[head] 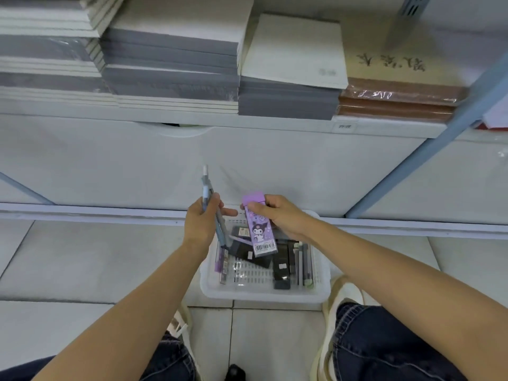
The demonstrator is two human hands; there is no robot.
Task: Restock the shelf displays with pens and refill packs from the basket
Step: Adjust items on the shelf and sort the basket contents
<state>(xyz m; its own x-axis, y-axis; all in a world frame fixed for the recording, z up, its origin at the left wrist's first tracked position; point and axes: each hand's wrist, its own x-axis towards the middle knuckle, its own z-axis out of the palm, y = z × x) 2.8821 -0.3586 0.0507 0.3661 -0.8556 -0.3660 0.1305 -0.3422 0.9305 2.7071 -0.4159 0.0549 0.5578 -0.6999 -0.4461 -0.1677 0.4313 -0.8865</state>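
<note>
A white slotted basket (pixel 264 294) sits on the floor between my feet, holding black refill packs (pixel 281 266), grey pens (pixel 303 264) and a purple pen (pixel 218 259). My left hand (pixel 202 218) grips a few bluish-grey pens (pixel 210 204), their tips pointing up above the basket's far left corner. My right hand (pixel 280 215) pinches a purple refill pack (pixel 258 229) with a cartoon figure and a barcode, held above the basket's far side.
The shelf (pixel 192 121) above carries stacks of grey and white notebooks (pixel 170 59) and brown wrapped books (pixel 398 97). A white cabinet front (pixel 110 166) stands behind the basket. A blue upright (pixel 428 149) slants on the right. The floor is tiled.
</note>
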